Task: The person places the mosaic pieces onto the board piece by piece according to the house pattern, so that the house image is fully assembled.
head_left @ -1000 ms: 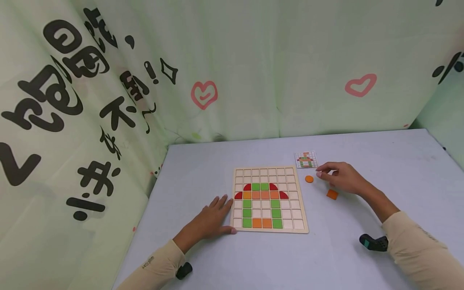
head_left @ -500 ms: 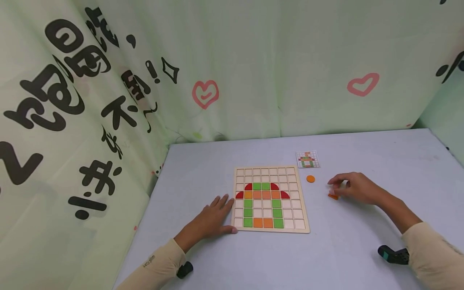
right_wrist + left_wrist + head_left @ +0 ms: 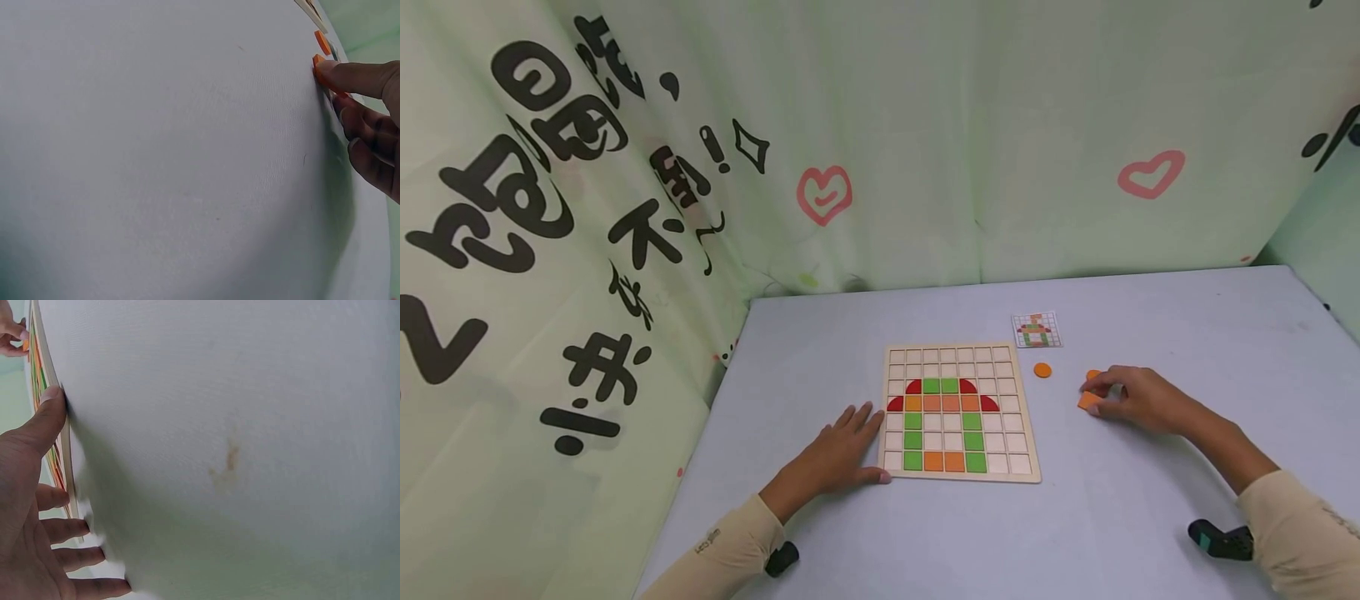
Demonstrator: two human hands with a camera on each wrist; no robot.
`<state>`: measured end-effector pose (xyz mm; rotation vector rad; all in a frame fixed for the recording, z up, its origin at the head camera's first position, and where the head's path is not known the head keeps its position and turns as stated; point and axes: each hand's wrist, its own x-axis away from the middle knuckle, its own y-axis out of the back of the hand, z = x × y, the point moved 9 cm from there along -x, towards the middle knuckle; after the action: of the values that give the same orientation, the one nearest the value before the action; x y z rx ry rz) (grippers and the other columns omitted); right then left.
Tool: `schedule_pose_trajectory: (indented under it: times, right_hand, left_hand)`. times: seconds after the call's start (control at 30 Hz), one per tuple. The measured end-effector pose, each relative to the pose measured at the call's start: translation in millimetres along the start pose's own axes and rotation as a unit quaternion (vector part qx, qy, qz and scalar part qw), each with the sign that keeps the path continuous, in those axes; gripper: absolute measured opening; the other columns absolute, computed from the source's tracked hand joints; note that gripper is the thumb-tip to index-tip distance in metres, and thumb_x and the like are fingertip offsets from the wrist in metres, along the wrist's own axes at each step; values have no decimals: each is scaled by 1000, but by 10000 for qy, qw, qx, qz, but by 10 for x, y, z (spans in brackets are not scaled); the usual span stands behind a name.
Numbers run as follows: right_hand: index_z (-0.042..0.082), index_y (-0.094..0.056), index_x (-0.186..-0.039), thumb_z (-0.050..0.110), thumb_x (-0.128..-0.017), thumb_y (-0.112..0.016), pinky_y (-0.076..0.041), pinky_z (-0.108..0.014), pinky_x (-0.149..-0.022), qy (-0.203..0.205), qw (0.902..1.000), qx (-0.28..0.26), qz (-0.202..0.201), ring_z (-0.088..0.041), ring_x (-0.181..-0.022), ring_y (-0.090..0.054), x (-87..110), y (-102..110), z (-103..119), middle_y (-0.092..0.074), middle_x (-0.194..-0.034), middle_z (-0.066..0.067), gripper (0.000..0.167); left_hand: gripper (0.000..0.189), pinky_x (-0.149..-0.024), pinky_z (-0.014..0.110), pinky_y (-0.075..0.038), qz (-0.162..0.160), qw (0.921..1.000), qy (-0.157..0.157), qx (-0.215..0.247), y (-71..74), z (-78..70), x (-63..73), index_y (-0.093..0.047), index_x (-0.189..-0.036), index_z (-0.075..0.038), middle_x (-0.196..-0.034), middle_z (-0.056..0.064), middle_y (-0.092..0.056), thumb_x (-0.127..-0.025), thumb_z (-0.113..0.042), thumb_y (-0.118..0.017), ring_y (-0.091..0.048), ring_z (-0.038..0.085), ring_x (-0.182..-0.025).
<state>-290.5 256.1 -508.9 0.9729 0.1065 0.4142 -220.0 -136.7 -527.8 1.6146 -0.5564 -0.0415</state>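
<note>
My left hand (image 3: 838, 457) lies with fingers spread at the left edge of a wooden grid board (image 3: 1000, 471). Its thumb touches the board's near left corner, also seen on the board rim (image 3: 64, 434) in the left wrist view. Green, orange and red tiles fill part of the grid in a mushroom-like pattern. My right hand (image 3: 1138, 398) pinches an orange square tile (image 3: 1087, 402), low over the table right of the board; the thumb (image 3: 344, 75) presses on it in the right wrist view. A second orange piece (image 3: 1093, 374) shows just beyond the index finger, its shape partly hidden.
An orange round piece (image 3: 1042, 370) lies between the board and my right hand. Behind it is a small printed pattern card (image 3: 1037, 330). The white-covered table (image 3: 835, 333) meets a pale green curtain (image 3: 910, 208) at the back and left.
My right hand has moved from beside the card, right and nearer, down to the orange square, and now pinches it. A second orange piece has come into sight. The left hand stays put.
</note>
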Motion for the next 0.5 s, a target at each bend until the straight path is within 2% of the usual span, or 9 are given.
schedule_pose_trajectory:
  times: [0.2,0.37,0.5]
  right_hand:
    - [6,-73,-109,11,-84,-78,-41,-22,-60,138,9997,-211,50,-3,-73,-47,5,-22,18,-63,-88,4,26]
    - [3,-69,-118,4,-87,-73,-45,-22,-56,251,9982,-541,60,-4,-63,-50,26,-8,61,-61,-87,0,32]
    - [1,-68,-122,3,-90,-69,-46,-23,-53,125,9967,-794,142,-8,-56,-52,22,-14,73,-61,-88,-4,32]
  left_hand:
    - [98,-107,61,-42,-35,10000,-29,-40,2,-7,2,-31,-159,-16,-165,10,-30,-83,-65,-70,-29,38,-151]
    - [98,-107,62,-43,-40,10000,-32,-79,-5,-2,-1,-31,-159,-16,-165,10,-30,-83,-65,-70,-30,38,-150]
    - [98,-107,62,-43,-20,10000,-20,-76,-16,3,-3,-31,-159,-17,-165,10,-30,-83,-65,-70,-29,38,-151]
